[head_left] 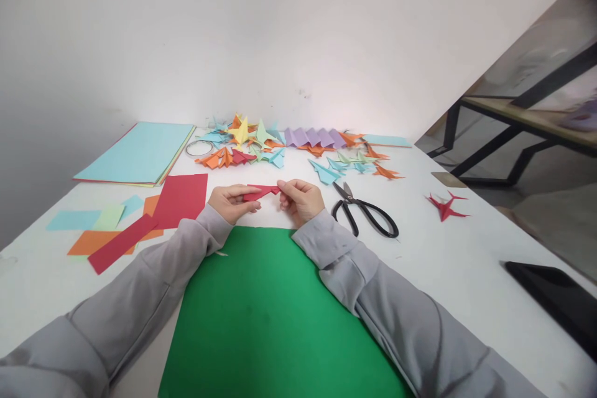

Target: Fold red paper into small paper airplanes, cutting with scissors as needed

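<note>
A small folded piece of red paper [260, 193] is held between my two hands, above the far edge of a green sheet [280, 311]. My left hand [233, 202] is closed on its left end, thumb below and fingers above. At the right end, my right hand [301, 200] pinches the narrow tip between thumb and fingertips. Just right of that hand lie black-handled scissors [366, 208], their blades slightly apart. Part of the folded paper is hidden behind my fingers.
Left are a stack of coloured sheets [135, 152], red paper [181, 199] and loose strips [112, 242]. Along the wall lie several folded paper figures [241, 132] and a purple pleated strip [314, 137]. At right are a red folded figure [446, 206] and a black device [550, 298].
</note>
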Demonstrator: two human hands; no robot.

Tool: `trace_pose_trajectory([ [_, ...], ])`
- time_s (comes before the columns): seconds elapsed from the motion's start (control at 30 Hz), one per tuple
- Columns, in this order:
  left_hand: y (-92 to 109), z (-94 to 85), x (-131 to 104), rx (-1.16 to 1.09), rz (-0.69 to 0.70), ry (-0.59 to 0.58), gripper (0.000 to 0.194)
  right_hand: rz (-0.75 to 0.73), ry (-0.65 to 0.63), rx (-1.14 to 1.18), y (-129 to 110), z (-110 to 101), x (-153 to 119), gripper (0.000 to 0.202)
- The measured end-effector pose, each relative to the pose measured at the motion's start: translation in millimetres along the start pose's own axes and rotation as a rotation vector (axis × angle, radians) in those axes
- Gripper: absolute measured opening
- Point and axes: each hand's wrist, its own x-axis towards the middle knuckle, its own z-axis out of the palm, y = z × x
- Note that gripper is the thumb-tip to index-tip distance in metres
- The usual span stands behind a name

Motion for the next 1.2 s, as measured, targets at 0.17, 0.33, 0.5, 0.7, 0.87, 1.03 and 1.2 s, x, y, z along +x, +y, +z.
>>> trace_pose_trajectory([
  [0.17,5,-0.1,3,0.007,-0.071,0.129,0.038,-0.013,-0.009,-0.021,-4,2,-6,0.052],
  [0.33,4,1.6,2,-0.039,-0.105,0.115,0.041,-0.151,-0.266,-0.265,-2,7,-16,0.052],
  [0.5,-1,6.0,-2,-0.126,-0.084,0.019,0.035,-0.188,-0.293,-0.219,6,6,-12,0.027],
  [0.7,2,6.8,-2,-0.074,-0.088,0.027,0.027,-0.164,-0.259,-0.12,9,2,-8,0.02],
  [0.87,0,6.8,-4,-0.07,-0.067,-0.013,0.025,-0.162,-0.276,-0.129,9,1,-8,0.02],
  [1.03,-2,4.6,-2,-0.058,0.019,-0.034,0.024,-0.161,-0.256,-0.104,10,-1,-7,0.024],
  [1.2,0,5.2,-2,-0.014,0.046,-0.015,0.016,-0.16,-0.272,-0.085,9,0,-7,0.025],
])
